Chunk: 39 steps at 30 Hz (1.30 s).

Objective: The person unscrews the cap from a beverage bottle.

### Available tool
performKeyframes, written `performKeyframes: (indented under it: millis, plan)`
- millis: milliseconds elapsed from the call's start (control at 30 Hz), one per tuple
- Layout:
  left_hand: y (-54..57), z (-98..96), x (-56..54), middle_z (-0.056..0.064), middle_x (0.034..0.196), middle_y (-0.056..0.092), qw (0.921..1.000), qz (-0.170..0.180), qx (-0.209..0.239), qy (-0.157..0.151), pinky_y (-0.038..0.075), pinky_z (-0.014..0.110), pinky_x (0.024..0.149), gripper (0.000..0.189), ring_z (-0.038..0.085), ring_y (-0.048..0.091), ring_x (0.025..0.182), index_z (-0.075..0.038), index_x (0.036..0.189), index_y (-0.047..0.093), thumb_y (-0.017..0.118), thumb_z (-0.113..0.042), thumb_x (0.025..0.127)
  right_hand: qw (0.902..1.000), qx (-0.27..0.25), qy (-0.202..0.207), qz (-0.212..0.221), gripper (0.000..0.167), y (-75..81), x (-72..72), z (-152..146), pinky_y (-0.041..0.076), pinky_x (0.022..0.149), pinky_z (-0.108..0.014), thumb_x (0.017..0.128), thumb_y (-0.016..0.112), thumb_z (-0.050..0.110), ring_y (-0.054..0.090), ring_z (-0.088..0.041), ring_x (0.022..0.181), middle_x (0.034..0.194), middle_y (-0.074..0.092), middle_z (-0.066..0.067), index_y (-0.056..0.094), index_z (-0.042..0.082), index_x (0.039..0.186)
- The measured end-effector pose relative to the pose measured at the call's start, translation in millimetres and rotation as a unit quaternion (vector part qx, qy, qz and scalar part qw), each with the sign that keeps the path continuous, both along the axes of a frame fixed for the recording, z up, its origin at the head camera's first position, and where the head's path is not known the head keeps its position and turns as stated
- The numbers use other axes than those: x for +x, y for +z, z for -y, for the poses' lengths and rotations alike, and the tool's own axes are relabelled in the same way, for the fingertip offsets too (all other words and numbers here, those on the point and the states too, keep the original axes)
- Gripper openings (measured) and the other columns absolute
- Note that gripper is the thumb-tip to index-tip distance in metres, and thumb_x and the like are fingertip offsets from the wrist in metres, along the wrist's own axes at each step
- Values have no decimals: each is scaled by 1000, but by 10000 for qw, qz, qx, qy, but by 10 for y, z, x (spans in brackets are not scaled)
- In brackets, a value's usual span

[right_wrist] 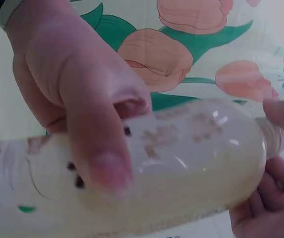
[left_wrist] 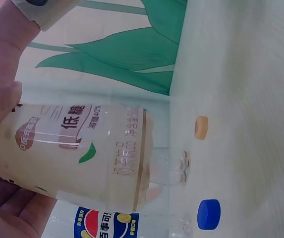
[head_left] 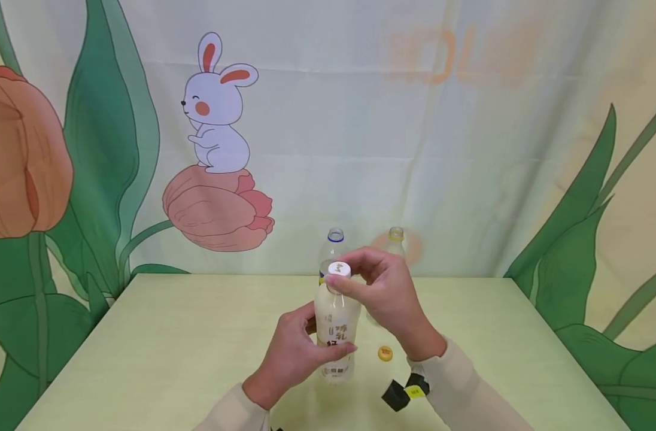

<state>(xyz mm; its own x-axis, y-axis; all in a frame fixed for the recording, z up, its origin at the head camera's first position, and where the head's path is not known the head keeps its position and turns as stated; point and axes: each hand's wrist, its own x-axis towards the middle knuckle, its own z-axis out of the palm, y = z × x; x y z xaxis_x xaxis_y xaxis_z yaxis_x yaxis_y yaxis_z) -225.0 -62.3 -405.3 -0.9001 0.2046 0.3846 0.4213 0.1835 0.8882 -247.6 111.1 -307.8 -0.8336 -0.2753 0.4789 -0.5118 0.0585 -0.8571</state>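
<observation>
A milk tea bottle [head_left: 339, 314] with a white cap [head_left: 339, 269] is held up above the table, upright in the head view. My left hand [head_left: 292, 342] grips its lower body, thumb across the front label. At the top, my right hand [head_left: 386, 292] pinches the cap between thumb and fingers. The left wrist view shows the bottle's base and printed label [left_wrist: 97, 148] apart from the tabletop. In the right wrist view the left thumb lies over the label and the right fingers surround the neck [right_wrist: 273, 136]. Pale liquid shows through the clear plastic.
Behind stand two uncapped clear bottles, one with a blue neck ring [head_left: 336, 237], the other with a yellow ring [head_left: 396, 234]. A yellow cap [head_left: 385, 353] and a blue cap [left_wrist: 209, 214] lie on the table [head_left: 199, 335]. A patterned cloth [head_left: 333, 120] hangs behind.
</observation>
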Motion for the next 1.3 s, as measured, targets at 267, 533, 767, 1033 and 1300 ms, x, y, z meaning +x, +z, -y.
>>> performKeyframes:
  millis: [267, 533, 767, 1033, 1300]
  plan:
    - [22, -35, 10, -12, 98, 74, 9991, -194, -242, 291, 63, 29, 84, 48, 8, 72, 86, -24, 112, 69, 95, -20, 72, 9954, 28, -957, -60, 20, 6, 136, 65, 55, 78, -34, 76, 91, 21, 66, -23, 84, 83, 76, -1, 77, 15, 90]
    - [39, -24, -1, -12, 96, 74, 9987, -144, -306, 373, 63, 31, 83, 43, 7, 72, 84, -24, 107, 70, 95, -22, 71, 9959, 107, -846, -294, 17, 14, 142, 38, 53, 85, -37, 81, 88, 19, 66, -19, 89, 84, 75, -4, 79, 13, 94]
    - [36, -1, -8, -10, 96, 75, 9991, -113, -308, 278, 62, 28, 83, 44, 8, 72, 85, -22, 107, 70, 95, -21, 71, 9977, 82, -424, -525, 14, 11, 99, 22, 58, 83, -31, 83, 86, 11, 67, -18, 84, 86, 75, -9, 80, 9, 96]
    - [43, 39, -12, -8, 99, 75, 9997, 61, -230, -47, 62, 29, 85, 46, 10, 73, 88, -21, 109, 70, 95, -21, 71, 9978, 148, 247, -589, 18, 38, 32, -38, 60, 81, -29, 83, 83, 3, 68, -18, 86, 94, 77, -10, 79, 2, 101]
    - [28, 89, -34, -5, 102, 75, 9988, 126, -263, -395, 62, 29, 88, 45, 13, 73, 91, -21, 111, 71, 95, -26, 72, 9942, 214, 984, -378, 20, 29, -68, -123, 59, 72, -27, 86, 81, 3, 69, -16, 87, 99, 77, 3, 77, -2, 105]
